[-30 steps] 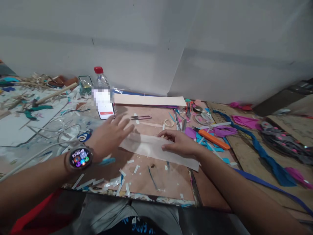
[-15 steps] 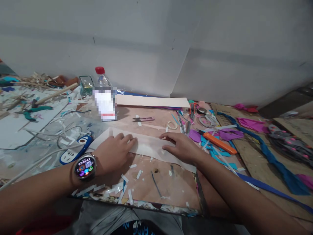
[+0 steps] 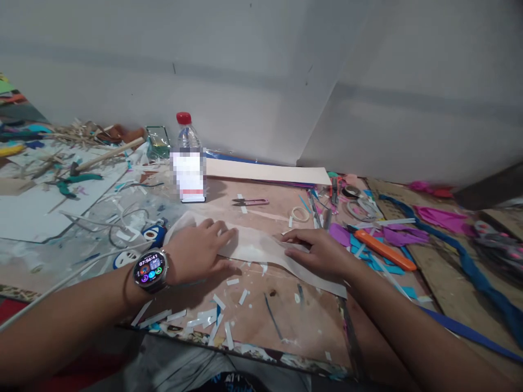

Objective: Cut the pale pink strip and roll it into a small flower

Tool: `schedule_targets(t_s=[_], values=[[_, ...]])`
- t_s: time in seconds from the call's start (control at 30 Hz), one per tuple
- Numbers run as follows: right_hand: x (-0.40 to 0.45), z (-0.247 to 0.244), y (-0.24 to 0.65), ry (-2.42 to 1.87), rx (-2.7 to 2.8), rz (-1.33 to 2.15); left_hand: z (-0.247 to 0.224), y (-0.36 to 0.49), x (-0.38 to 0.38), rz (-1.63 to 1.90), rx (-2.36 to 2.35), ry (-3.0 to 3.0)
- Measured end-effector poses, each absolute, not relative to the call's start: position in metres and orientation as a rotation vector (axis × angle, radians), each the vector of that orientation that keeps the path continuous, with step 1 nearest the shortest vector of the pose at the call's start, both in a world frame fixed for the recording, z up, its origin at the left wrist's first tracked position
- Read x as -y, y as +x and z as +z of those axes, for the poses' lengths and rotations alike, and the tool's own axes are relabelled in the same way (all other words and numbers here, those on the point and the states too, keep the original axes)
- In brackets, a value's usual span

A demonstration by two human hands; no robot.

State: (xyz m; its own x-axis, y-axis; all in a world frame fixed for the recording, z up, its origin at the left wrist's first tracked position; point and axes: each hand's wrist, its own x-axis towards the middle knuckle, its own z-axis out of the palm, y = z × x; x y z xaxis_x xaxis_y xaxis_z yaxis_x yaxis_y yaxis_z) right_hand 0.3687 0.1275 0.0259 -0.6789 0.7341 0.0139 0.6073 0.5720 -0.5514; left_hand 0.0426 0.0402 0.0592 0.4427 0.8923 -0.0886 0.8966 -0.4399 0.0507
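Observation:
A whitish, thin paper-like strip (image 3: 249,243) lies lengthwise across the board in front of me. My left hand (image 3: 200,247) rests palm down on its left part, fingers spread, with a smartwatch on the wrist. On the strip's right part is my right hand (image 3: 316,251), its bent fingers at the far edge and its thumb nearer me; the strip buckles slightly there. Part of the strip's right end is covered by this hand and forearm. Pink thread snips (image 3: 255,202) and a tape ring (image 3: 300,214) lie just beyond the strip.
A red-capped bottle (image 3: 186,133) stands behind a propped phone (image 3: 190,174). At left are a power strip (image 3: 153,234) with cables and green-handled pliers (image 3: 77,182). An orange utility knife (image 3: 384,250) lies at right among cloth scraps. White clippings (image 3: 204,318) litter the near edge.
The view has shifted a little, so everything sits further right. The right hand's fingers have drawn in slightly at the strip, which now buckles more there. The left hand stays on the strip.

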Motion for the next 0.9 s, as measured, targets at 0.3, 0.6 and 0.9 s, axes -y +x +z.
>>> schedule_targets(t_s=[0.3, 0.6, 0.9], values=[[-0.134, 0.028, 0.375, -1.150, 2.584, 0.792, 0.049, 0.031, -0.044, -0.093, -1.703, 2.544], [-0.136, 0.028, 0.376, -1.177, 2.561, 0.794, 0.056, 0.030, -0.049, -0.137, -1.839, 2.546], [-0.135, 0.028, 0.377, -1.197, 2.537, 0.789, 0.059, 0.012, -0.051, -0.281, -1.829, 2.552]])
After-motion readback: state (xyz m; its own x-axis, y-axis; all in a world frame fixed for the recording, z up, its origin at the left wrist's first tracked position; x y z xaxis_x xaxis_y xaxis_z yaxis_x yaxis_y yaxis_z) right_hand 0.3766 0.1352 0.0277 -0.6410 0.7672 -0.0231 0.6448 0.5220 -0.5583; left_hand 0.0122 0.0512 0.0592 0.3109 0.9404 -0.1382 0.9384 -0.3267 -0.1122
